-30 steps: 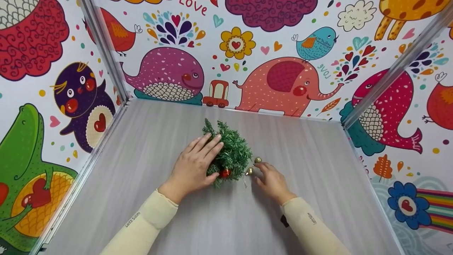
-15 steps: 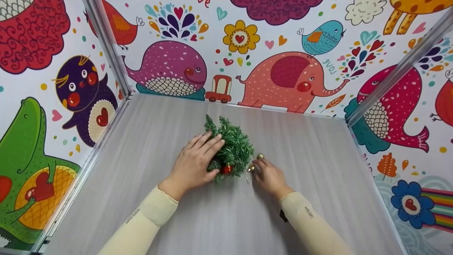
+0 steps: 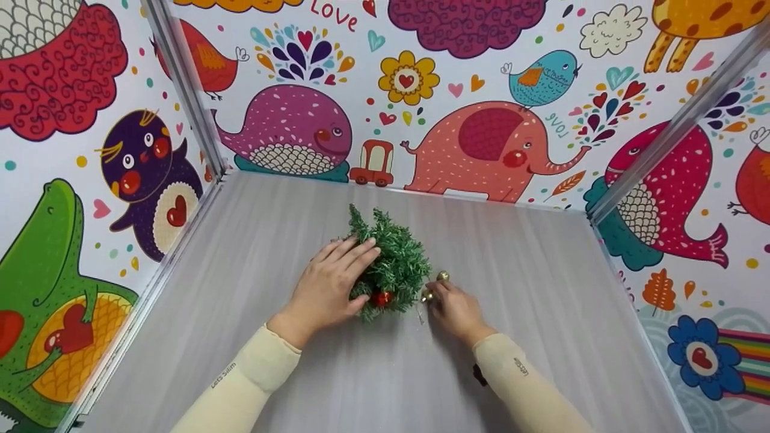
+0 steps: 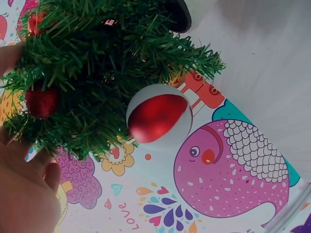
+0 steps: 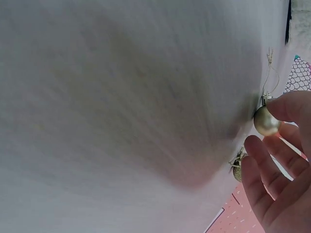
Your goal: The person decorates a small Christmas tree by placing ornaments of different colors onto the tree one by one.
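A small artificial Christmas tree (image 3: 400,255) sits mid-table, a red bauble (image 3: 382,297) on its near side. My left hand (image 3: 331,279) rests against its left side, fingers extended over the green branches. The left wrist view shows a red-and-white ball (image 4: 160,116) and a dark red glittery bauble (image 4: 42,100) among the branches. Right of the tree, my right hand (image 3: 458,310) pinches a smooth gold bauble (image 5: 266,120) between thumb and finger; its thin hanging loop (image 5: 271,75) trails free. Beyond those fingertips lies a glittery gold bauble (image 5: 237,171), partly hidden.
The pale wood-grain table (image 3: 240,240) extends around the tree. Printed cartoon panels (image 3: 289,132) stand at the back and both sides, joined by metal corner posts (image 3: 186,84). A black rounded piece (image 4: 180,15) shows beside the branches in the left wrist view.
My right fingers have closed in on the nearer gold bauble, the hand shifting slightly left. The left hand stays on the tree. The head view has tilted a little.
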### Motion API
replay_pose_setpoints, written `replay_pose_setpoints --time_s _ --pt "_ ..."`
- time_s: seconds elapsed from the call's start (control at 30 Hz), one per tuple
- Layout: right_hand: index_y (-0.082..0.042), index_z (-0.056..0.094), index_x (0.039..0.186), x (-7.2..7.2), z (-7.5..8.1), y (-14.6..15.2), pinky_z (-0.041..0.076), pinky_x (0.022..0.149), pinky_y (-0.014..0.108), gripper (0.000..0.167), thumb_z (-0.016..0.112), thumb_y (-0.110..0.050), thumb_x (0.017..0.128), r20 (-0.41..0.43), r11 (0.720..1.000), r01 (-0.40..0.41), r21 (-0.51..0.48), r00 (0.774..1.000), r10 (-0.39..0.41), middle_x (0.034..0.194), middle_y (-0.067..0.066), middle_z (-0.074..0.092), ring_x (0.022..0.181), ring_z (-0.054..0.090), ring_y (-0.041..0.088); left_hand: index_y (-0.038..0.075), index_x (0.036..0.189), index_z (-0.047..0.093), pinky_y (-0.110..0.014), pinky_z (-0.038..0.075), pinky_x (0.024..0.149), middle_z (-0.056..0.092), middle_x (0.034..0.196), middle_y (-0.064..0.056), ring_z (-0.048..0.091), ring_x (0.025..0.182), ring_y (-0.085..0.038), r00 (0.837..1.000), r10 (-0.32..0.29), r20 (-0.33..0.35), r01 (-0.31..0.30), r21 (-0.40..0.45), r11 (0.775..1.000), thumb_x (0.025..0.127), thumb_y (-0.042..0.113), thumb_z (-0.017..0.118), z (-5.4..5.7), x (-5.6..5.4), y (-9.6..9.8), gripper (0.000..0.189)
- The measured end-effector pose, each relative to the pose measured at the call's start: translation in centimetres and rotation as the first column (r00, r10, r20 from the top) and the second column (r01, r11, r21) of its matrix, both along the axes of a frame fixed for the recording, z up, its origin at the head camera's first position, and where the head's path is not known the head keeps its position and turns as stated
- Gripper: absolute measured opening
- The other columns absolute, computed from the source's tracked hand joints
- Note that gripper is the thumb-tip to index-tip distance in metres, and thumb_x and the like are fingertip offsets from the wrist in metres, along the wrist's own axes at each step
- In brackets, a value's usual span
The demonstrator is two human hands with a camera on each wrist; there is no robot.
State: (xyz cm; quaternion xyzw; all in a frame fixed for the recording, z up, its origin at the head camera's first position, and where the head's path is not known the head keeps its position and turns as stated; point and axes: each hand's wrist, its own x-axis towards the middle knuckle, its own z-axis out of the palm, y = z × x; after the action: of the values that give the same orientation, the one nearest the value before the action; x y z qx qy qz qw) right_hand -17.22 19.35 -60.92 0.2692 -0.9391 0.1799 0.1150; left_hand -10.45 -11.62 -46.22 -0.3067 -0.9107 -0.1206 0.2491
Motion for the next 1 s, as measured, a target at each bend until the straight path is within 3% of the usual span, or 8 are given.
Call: replay_pose_setpoints --time_s 0.23,0.6,1.0 --pt "-0.010 0.067 0.120 0.1 -0.4 -0.2 0.056 0.071 0.051 0.036 0.073 -0.006 0.084 0.026 0.999 -0.031 -0.010 0.999 0.031 0.113 0.007 0.064 0.092 0.067 0.034 0.013 0.149 0.047 -0.047 0.032 0.113 0.045 0.153 -0.003 0.046 0.135 -0.030 1.000 -0.013 0.014 0.013 0.013 1.000 0.071 0.029 0.087 -0.2 0.2 -0.3 0.088" --pt "-0.013 0.072 0.108 -0.4 -0.5 -0.4 0.056 0.076 0.045 0.024 0.075 -0.007 0.085 -0.016 0.999 -0.045 0.001 0.999 0.045 0.102 0.002 0.067 0.092 0.067 0.026 0.014 0.154 0.040 -0.044 0.032 0.113 0.046 0.152 -0.002 0.049 0.132 -0.029 0.999 0.005 0.036 -0.005 0.017 1.000 0.071 0.020 0.086 0.1 0.1 -0.6 0.095" --pt "-0.015 0.075 0.108 -0.5 -0.1 -0.5 0.057 0.077 0.043 0.022 0.074 -0.007 0.087 0.028 1.000 -0.014 0.003 0.999 0.014 0.104 0.001 0.073 0.092 0.070 0.023 0.012 0.139 0.056 -0.044 0.030 0.113 0.046 0.151 -0.003 0.042 0.137 -0.028 1.000 -0.007 0.025 0.005 0.055 0.998 0.065 0.002 0.078 0.3 -0.2 -1.2 0.078"
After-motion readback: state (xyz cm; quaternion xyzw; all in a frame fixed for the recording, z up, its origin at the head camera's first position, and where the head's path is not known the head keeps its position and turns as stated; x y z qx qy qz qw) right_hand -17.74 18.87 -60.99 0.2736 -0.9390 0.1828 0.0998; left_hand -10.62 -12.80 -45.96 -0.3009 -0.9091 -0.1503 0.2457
